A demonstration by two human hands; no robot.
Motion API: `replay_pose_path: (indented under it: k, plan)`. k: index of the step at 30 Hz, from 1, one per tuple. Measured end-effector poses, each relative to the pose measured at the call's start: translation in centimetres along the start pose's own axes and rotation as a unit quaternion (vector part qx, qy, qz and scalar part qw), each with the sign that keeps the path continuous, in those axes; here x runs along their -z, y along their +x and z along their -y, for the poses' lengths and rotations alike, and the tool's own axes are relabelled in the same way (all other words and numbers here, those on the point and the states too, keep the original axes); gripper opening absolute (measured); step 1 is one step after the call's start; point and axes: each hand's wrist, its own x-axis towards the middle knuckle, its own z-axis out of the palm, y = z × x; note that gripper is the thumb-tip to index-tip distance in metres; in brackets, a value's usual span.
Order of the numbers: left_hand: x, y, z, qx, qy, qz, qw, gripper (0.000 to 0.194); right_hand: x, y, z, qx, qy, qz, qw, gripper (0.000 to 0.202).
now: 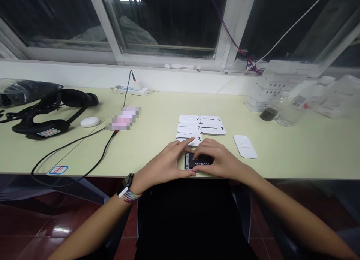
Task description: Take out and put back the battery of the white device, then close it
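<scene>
Both my hands are around an open power bank [200,161] at the table's front edge. It shows a black battery with upside-down "mAh" print and a lighter strip of parts at its left end. My left hand [171,159] grips that left end, thumb at the near edge and a finger at the far edge, its index finger stretched out above. My right hand [218,159] curls over the right part, thumb and fingers closed on it, hiding much of the battery. Just beyond lie several white rounded plates [213,127] with black strips. A single white cover [245,146] lies to the right.
On the left are a black headset [53,129], a white oval case [90,121], a blurred pink phone-like item [124,119] and a black cable [104,155]. A power strip [132,90] is at the back. White boxes [271,85] and a clear bottle [292,106] stand back right.
</scene>
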Motion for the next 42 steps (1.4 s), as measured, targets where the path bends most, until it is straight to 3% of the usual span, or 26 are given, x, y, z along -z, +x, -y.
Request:
replay_pose_path:
  k: [3, 7, 9, 11, 14, 17, 19, 21, 23, 26, 29, 31, 37, 42]
  plan:
    - [0.0, 0.0, -0.1, 0.000, -0.004, 0.003, 1.000, 0.105, 0.4, -0.6, 0.0, 0.031, -0.029, 0.013, 0.999, 0.005]
    - [0.1, 0.1, -0.2, 0.007, -0.009, 0.005, 1.000, 0.105, 1.7, -2.2, 0.2, 0.024, -0.072, 0.017, 0.997, 0.012]
    - [0.2, 0.1, -0.3, 0.013, -0.010, 0.006, 1.000, 0.105, 2.7, -3.3, -0.4, -0.004, -0.123, -0.027, 0.992, 0.020]
    - [0.3, 0.1, -0.5, 0.020, -0.010, 0.006, 1.000, 0.104, 3.8, -4.7, -1.4, -0.074, -0.213, -0.114, 0.968, 0.028]
    - [0.5, 0.1, -0.7, 0.024, -0.012, 0.004, 1.000, 0.103, 5.6, -6.8, -3.2, -0.250, -0.357, -0.198, 0.878, 0.039]
    - [0.5, 0.2, -0.8, 0.029, -0.015, 0.003, 0.999, 0.102, 6.8, -8.2, -4.0, -0.383, -0.406, -0.159, 0.814, 0.055]
    - [0.5, 0.2, -0.9, 0.034, -0.015, 0.006, 0.999, 0.102, 7.2, -8.7, -3.9, -0.433, -0.391, -0.117, 0.804, 0.065]
    - [0.6, 0.2, -0.9, 0.036, -0.017, 0.012, 0.999, 0.102, 7.4, -8.8, -3.6, -0.447, -0.356, -0.092, 0.815, 0.067]
    - [0.6, 0.2, -0.9, 0.038, -0.018, 0.017, 0.999, 0.102, 7.4, -8.9, -3.4, -0.425, -0.307, -0.089, 0.847, 0.061]
    - [0.6, 0.1, -0.9, 0.041, -0.019, 0.017, 0.999, 0.102, 7.4, -8.6, -3.1, -0.348, -0.233, -0.108, 0.902, 0.037]
    - [0.5, 0.1, -0.9, 0.035, -0.019, 0.011, 0.999, 0.102, 7.0, -8.0, -2.2, -0.225, -0.167, -0.094, 0.955, 0.014]
    - [0.5, 0.1, -0.8, 0.025, -0.017, 0.007, 1.000, 0.103, 6.3, -7.1, -1.3, -0.128, -0.132, -0.070, 0.980, 0.020]
    - [0.3, 0.1, -0.6, -0.002, -0.018, -0.002, 1.000, 0.102, 2.6, -3.5, 0.7, 0.086, -0.153, -0.031, 0.984, 0.043]
    - [0.2, 0.0, -0.5, -0.002, -0.021, -0.006, 1.000, 0.097, 1.0, -2.8, 0.7, 0.101, -0.181, 0.001, 0.978, 0.045]
